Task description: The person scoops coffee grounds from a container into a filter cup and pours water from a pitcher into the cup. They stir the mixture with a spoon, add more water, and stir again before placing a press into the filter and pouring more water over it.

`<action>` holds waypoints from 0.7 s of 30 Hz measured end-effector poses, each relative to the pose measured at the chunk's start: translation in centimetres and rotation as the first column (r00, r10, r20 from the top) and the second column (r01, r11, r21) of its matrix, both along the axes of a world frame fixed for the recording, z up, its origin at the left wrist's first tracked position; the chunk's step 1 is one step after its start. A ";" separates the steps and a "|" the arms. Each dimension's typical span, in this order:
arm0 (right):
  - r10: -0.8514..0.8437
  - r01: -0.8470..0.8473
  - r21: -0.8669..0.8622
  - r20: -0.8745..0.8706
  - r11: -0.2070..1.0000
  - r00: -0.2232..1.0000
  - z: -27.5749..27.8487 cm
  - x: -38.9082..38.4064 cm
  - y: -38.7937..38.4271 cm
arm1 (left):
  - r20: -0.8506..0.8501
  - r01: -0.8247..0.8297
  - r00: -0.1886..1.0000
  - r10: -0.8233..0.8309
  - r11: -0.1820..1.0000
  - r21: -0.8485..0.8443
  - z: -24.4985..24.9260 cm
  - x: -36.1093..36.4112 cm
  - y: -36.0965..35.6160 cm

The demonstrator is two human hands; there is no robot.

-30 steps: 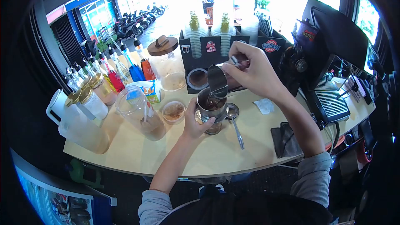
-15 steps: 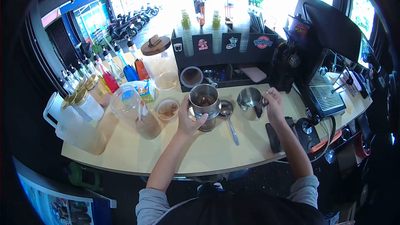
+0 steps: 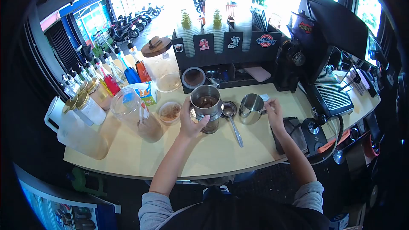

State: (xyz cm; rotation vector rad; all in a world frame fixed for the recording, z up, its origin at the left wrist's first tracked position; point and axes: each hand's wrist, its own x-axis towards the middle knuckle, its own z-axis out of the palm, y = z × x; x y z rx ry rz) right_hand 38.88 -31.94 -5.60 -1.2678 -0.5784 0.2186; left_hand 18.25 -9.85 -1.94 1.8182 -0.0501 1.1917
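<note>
My left hand (image 3: 191, 121) is wrapped round a metal drip filter (image 3: 206, 99) with dark liquid in it, which sits on a glass (image 3: 210, 125). My right hand (image 3: 274, 113) has its fingers pinched together at the right side of a steel pitcher (image 3: 251, 108), by its handle; what lies between the fingers is too small to name. Between filter and pitcher lies a small round metal dish (image 3: 228, 109), with a long spoon (image 3: 237, 132) pointing toward me. Left of the filter is a small tub of brown contents (image 3: 170, 112).
A large clear jar (image 3: 132, 108), lidded jars (image 3: 90, 108) and a white jug (image 3: 79, 134) stand at the left. Syrup bottles, a wooden-lidded container (image 3: 161, 66) and a black cup organizer (image 3: 226, 53) line the back. An espresso machine (image 3: 328, 93) is at the right.
My right hand has moved down and slightly left, and the pitcher has shifted a little left and turned. My left hand keeps its hold on the filter. The view has shifted slightly.
</note>
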 end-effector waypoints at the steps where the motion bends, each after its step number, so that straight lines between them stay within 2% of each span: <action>1: -0.230 0.292 -0.080 0.432 0.953 0.872 1.1 -0.6 -0.3 | -0.003 -0.001 1.000 0.001 1.000 0.003 0.0 0.0 0.0; 2: -0.335 0.563 -0.021 0.784 0.826 0.522 2.4 -1.3 -0.5 | -0.003 -0.002 1.000 0.002 1.000 0.007 0.0 0.0 0.1; 3: -0.335 0.563 -0.019 0.786 0.826 0.519 3.6 -2.3 -0.9 | 0.000 -0.003 1.000 0.003 1.000 0.007 0.1 0.0 0.1; 4: -0.072 0.375 -0.184 0.814 0.909 0.576 4.6 -3.8 -1.5 | -0.005 0.002 1.000 -0.002 1.000 0.005 0.1 0.0 0.1; 5: 0.198 0.174 -0.357 0.792 0.918 0.578 5.2 -5.1 -1.8 | -0.012 0.006 1.000 -0.006 1.000 0.002 0.1 -0.1 0.1; 6: 0.199 0.173 -0.358 0.791 0.918 0.579 5.4 -6.3 -1.5 | -0.013 0.006 1.000 -0.006 1.000 0.001 0.0 -0.1 0.1; 7: 0.428 0.230 -0.580 0.767 0.782 0.479 5.5 -7.5 -1.2 | -0.013 0.009 1.000 -0.009 1.000 -0.002 0.0 -0.1 0.1; 8: 0.637 0.313 -0.744 0.668 0.591 0.385 5.6 -8.2 -0.9 | -0.012 0.013 1.000 -0.013 1.000 -0.004 0.0 -0.1 0.1; 9: 0.634 0.314 -0.742 0.670 0.592 0.386 5.5 -8.3 -0.6 | -0.012 0.014 1.000 -0.014 1.000 -0.001 0.0 -0.1 0.1; 11: 0.753 0.300 -0.812 0.580 0.501 0.312 5.1 -8.2 0.2 | -0.010 0.017 1.000 -0.017 1.000 -0.008 0.1 -0.2 0.0; 15: 0.771 0.255 -0.819 0.571 0.514 0.281 2.8 -7.4 0.9 | 0.000 0.002 1.000 -0.002 1.000 0.020 0.1 -0.1 0.1; 18: 0.748 0.163 -0.802 0.596 0.575 0.293 2.2 -7.0 0.8 | -0.008 -0.010 1.000 0.010 1.000 0.008 0.0 -0.1 0.1; 20: 0.600 -0.019 -0.633 0.724 0.774 0.340 2.2 -6.7 0.8 | -0.012 -0.016 1.000 0.017 1.000 0.021 0.0 -0.2 0.2; 21: 0.598 -0.018 -0.630 0.727 0.776 0.337 2.3 -6.6 0.7 | -0.019 -0.021 1.000 0.021 0.999 0.031 0.1 -0.2 0.2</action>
